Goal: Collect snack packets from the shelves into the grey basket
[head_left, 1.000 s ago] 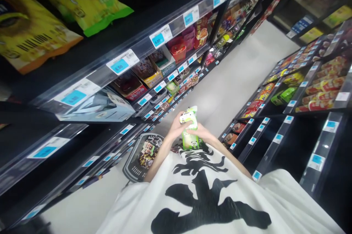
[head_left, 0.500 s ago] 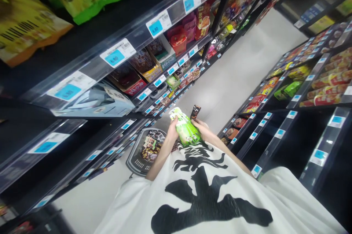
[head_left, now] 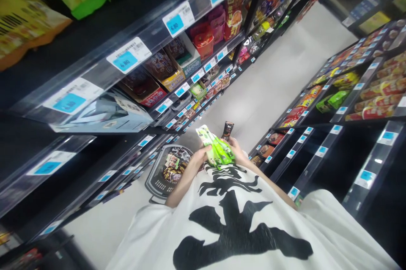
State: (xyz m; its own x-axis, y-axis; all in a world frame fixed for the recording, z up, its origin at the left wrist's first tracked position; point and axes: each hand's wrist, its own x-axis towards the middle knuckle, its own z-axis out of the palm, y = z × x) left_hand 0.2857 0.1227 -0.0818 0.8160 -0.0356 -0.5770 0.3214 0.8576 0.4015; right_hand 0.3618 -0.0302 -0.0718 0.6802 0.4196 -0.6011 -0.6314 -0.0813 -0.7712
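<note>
at the near end, a white shirt [head_left: 244,223] with a black print lies just behind the held goods. the green-and-white packets [head_left: 217,147] are in front of the shirt, fanned and overlapping; their count cannot be told. risk, in my judgement: a packet could slide out of the fan, since the slick wrappers overlap loosely and few fingers appear to bear on them. the dark packet [head_left: 227,129] stands out beyond the fingers and could tip free if that pinch eases.

pose: both forearms slope inward, elbows apart. the left hand [head_left: 199,156] grasps the green-and-white packets at their left edge, thumb across the front. the right hand [head_left: 236,149] is closed about the base of the dark packet, beside the fan's right edge; its fingers are partly hidden.

farther off, left of the left forearm, a grey basket [head_left: 155,183] holds assorted packets. beyond, the pale floor [head_left: 266,88] runs between stocked shelves.
</note>
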